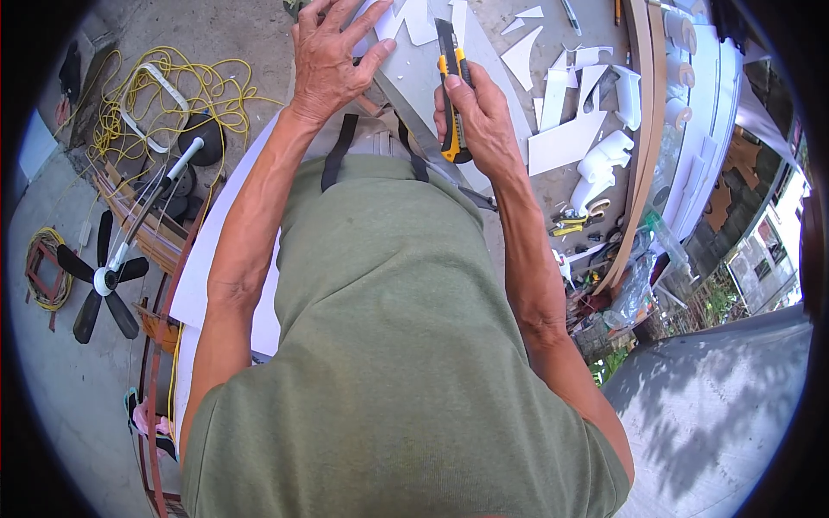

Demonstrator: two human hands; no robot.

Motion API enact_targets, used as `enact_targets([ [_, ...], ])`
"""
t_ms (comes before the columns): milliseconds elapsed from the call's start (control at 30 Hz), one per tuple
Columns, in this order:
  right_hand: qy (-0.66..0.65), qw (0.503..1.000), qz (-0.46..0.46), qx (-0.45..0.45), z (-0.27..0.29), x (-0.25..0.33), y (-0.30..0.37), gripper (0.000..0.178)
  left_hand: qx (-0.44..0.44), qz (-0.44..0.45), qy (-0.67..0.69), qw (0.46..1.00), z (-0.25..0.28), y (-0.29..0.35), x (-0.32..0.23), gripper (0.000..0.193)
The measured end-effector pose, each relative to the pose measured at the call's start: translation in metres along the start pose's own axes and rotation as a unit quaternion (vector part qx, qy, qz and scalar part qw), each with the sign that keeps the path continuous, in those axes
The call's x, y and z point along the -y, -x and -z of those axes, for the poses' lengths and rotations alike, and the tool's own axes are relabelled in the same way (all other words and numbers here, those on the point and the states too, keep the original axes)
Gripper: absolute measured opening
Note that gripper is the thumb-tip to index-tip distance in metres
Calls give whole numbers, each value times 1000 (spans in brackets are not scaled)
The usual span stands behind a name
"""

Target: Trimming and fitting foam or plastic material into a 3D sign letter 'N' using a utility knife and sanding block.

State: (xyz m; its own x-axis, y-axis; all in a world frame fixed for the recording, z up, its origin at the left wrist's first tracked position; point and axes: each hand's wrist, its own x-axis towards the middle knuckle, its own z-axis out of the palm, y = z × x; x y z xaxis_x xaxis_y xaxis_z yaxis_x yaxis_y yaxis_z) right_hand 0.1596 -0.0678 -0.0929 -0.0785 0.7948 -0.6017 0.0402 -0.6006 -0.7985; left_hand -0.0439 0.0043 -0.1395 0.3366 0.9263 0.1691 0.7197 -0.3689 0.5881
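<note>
A yellow and black box cutter (pixel 452 95) is gripped in my right hand (pixel 484 116), its dark blade pointing away from me. Below it lies a grey board (pixel 413 79) with white cut pieces (pixel 420 22) on its far part. My left hand (pixel 332 65) is open, thumb and fingers apart, over the board's left edge next to a white piece. Some of its fingertips reach the top edge of the view, and I cannot tell how firmly it presses.
White offcuts (pixel 566 138) and a pen (pixel 571 15) lie to the right. Yellow-handled tools (pixel 570 224) sit nearer, beside long brown strips (pixel 643 129). On the left are a tangled yellow cord (pixel 220 86), a fan with black blades (pixel 105 281) and stacked wood strips (pixel 142 216).
</note>
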Motion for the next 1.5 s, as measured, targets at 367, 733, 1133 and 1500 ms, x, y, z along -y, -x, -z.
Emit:
enact_targets([
  [367, 324, 942, 79, -40, -14, -12, -24, 31, -3, 2, 21, 1000, -6, 3, 7, 50],
  [733, 367, 919, 127, -72, -22, -11, -26, 23, -14, -10, 28, 999, -8, 4, 11, 49],
  [1133, 379, 913, 130, -71, -23, -8, -28, 20, -16, -7, 45, 999, -10, 5, 12, 50],
  [1500, 375, 917, 116, -70, -24, -5, -28, 19, -19, -17, 39, 999, -11, 5, 14, 50],
])
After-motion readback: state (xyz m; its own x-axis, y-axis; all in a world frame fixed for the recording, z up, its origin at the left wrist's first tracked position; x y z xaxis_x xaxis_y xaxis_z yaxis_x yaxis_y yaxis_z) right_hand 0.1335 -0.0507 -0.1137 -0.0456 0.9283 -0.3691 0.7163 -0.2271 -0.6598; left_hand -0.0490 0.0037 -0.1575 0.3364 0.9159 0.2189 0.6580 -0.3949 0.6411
